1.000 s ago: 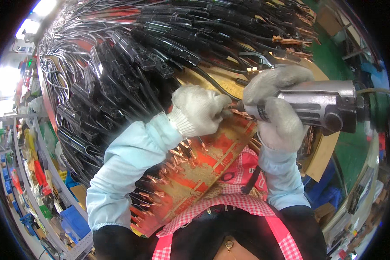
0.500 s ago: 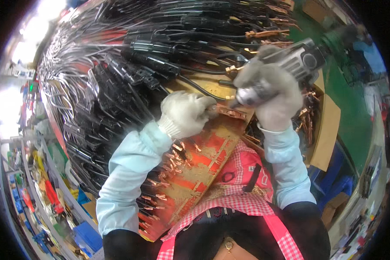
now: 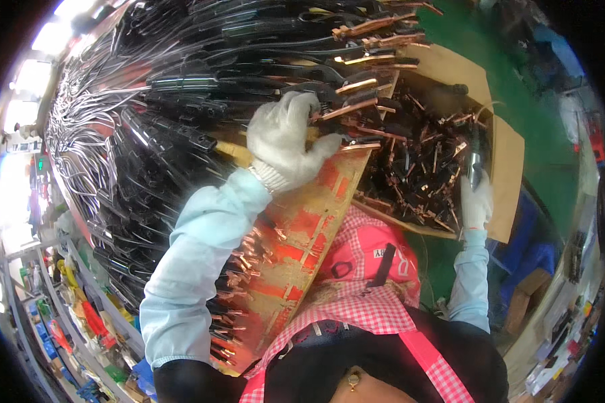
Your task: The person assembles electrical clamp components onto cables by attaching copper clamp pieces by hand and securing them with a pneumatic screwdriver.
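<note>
My left hand point(image 3: 286, 141), in a white knit glove, is open, with thumb and fingers apart beside several black cable clamps with copper jaws point(image 3: 348, 109). One finger is close to a clamp; whether it touches cannot be made out. My right hand point(image 3: 476, 205), gloved too, is closed around a power tool with a shiny metal front point(image 3: 476, 164), at the right side of a cardboard box point(image 3: 507, 181). Most of the tool's body is hard to make out. Loose black and copper pieces point(image 3: 417, 161) lie in the box.
A worn red and tan board point(image 3: 302, 235) slants in front of me, with copper-ended leads point(image 3: 249, 258) along its left side. A heap of black clamps and grey cables point(image 3: 101, 154) fills the left and far side. Green floor point(image 3: 551, 161) shows at right.
My right hand has moved right and down with the power tool, away from the left hand. My left hand has let go of a copper piece and moved slightly up toward the clamps.
</note>
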Available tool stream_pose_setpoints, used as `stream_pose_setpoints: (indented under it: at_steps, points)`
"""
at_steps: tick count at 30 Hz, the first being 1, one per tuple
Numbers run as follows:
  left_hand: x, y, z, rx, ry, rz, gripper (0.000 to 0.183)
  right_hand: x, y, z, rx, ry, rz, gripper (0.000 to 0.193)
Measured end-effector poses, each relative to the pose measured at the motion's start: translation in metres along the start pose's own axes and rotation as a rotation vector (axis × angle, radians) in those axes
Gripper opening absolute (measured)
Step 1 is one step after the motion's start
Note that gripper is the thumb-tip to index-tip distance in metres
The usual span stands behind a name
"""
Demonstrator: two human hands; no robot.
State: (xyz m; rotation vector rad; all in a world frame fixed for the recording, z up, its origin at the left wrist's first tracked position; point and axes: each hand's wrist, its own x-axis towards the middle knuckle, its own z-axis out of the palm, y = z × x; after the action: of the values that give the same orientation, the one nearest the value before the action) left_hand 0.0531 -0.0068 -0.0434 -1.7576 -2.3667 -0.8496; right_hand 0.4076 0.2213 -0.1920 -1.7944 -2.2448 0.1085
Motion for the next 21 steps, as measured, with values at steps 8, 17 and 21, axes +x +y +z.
stream_pose_setpoints:
  at_steps: [8,17,21]
  points:
    - [0.004,-0.014,-0.017,0.153,-0.086,0.165,0.052,0.009,-0.149,0.049,-0.479,-0.505,-0.945,0.033]
    - [-0.035,-0.001,-0.134,0.294,-0.223,-0.031,0.013,0.012,-0.134,0.055,-0.175,-0.430,-0.753,0.032]
    - [-0.059,-0.009,-0.102,0.507,-0.474,0.109,0.009,0.002,-0.114,0.003,0.309,-0.189,-0.767,0.032]
